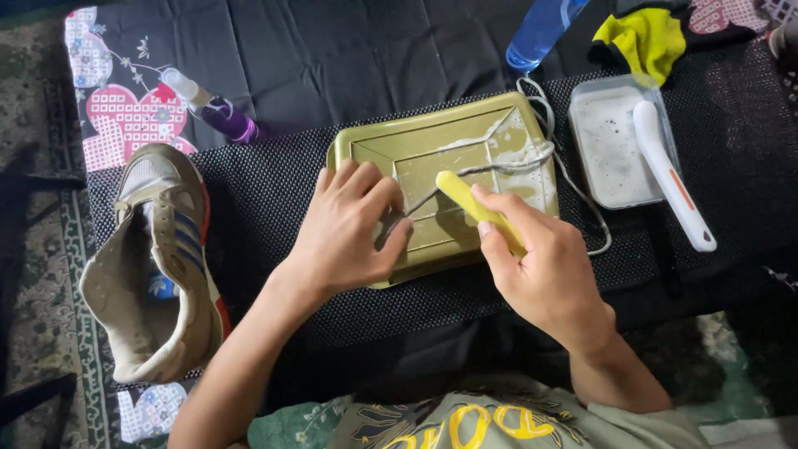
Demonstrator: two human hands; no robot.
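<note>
**Shoelace scrubbed on the green tray**

Shoelace (499, 165), white, soapy, lies stretched across the olive-green tray (366, 141) at mid-surface, its far loops trailing over the tray's right edge. Limp, light, likely slippery when wet; best pinned flat near one end. Left hand (349, 229) presses fingertips down on the lace's near end, not clenched. Right hand (540, 266) grips a small yellow brush (465, 198), head on the lace. Foam pooled in the tray's upper right corner.

Around: clear tub of cloudy water (611, 145) right, white-handled brush (669, 175) resting across it. Unlaced sneaker (162, 258) left. Purple spray bottle (212, 106) behind, blue bottle (540, 33), yellow cloth (648, 37) far right. Nothing blocks the hands; the trailing loops lie near the tub.
</note>
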